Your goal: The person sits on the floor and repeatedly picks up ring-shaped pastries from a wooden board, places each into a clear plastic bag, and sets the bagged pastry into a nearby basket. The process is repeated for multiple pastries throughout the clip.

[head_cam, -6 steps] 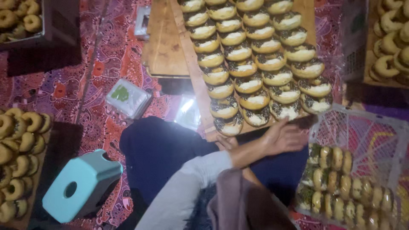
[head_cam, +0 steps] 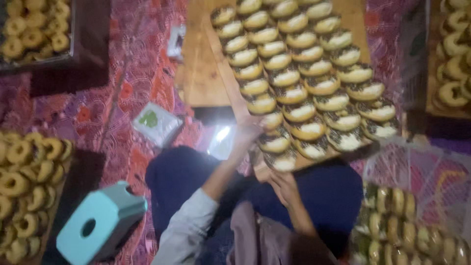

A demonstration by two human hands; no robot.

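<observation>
A long wooden board (head_cam: 223,73) carries several rows of round doughnuts (head_cam: 299,88) topped with white cream and dark sprinkles. Its near end reaches over my dark blue lap. My left hand (head_cam: 248,131), on a grey-sleeved arm, is at the board's left edge beside the nearest doughnuts; blur hides its fingers. My right hand (head_cam: 283,185) sits at the board's near end, fingers curled under the edge below the last row.
Trays of plain ring doughnuts lie at the left (head_cam: 24,186), top left (head_cam: 34,29) and top right (head_cam: 454,64). A mesh crate (head_cam: 417,162) at lower right holds more doughnuts. A teal plastic stool (head_cam: 98,225) and a small white packet (head_cam: 157,122) lie on the red patterned carpet.
My left hand has moved from the right part of the board's near end to its left edge. My right hand has come into view under the near end.
</observation>
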